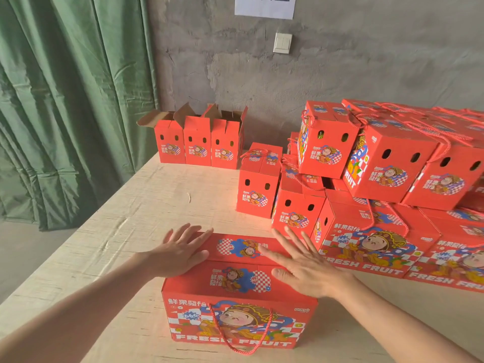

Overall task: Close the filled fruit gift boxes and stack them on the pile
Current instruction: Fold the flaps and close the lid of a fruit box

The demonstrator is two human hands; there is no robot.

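Closest to the person stands one red box (239, 310) on the bench (125, 221), its long printed face towards the camera and its top flaps folded down. Both hands lie on this top. The left hand (180, 254) is flat with straight, spread fingers on the left end, and the right hand (303, 268) is equally flat and wide on the right part; neither one holds anything. I judge that they press the flaps level so the lid stays shut and the next box can sit evenly on it. To the right is the pile (387, 176), closed boxes in two layers, near the box, so the lift across should be short. At the far edge, against the wall, three open boxes (197, 148) stand side by side with flaps up; whether they are filled I cannot tell. The rope handle (246, 352) hangs loose on the front face, free to be taken for carrying.
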